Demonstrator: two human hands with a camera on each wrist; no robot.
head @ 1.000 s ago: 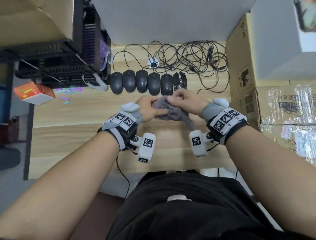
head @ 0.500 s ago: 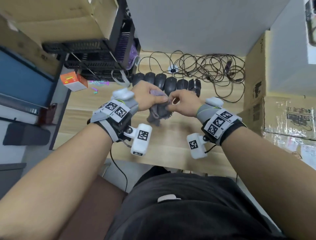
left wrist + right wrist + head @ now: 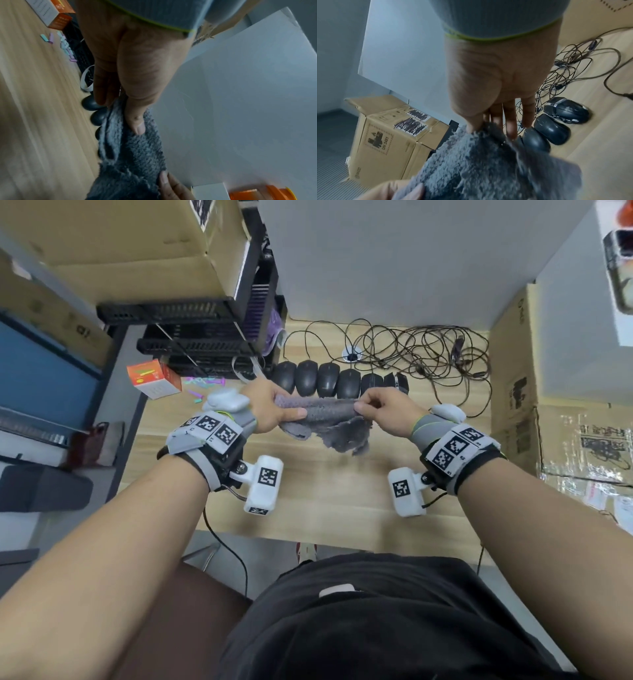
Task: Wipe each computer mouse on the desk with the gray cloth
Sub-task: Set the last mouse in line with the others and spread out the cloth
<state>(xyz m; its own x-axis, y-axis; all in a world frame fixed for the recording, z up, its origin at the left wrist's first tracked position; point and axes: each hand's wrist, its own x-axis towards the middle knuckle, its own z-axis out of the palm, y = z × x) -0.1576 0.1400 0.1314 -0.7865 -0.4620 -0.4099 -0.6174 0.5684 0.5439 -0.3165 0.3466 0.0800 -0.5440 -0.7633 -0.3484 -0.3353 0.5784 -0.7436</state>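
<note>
A fuzzy gray cloth is stretched in the air between both hands, above the wooden desk. My left hand pinches its left end with thumb on top. My right hand pinches the right end. The cloth's loose part hangs down in the middle. Behind the hands, several black wired mice lie side by side in a row, partly hidden by the cloth. The angular rightmost mouse shows in the right wrist view.
A tangle of black cables lies behind the mice. Cardboard boxes stand at the right desk edge, black stacked trays at the back left. An orange box and small pastel pieces lie at the left.
The hands have moved apart, pulling the bunched cloth out into a wide strip. The head camera has also shifted, bringing the left shelves and boxes into view.
</note>
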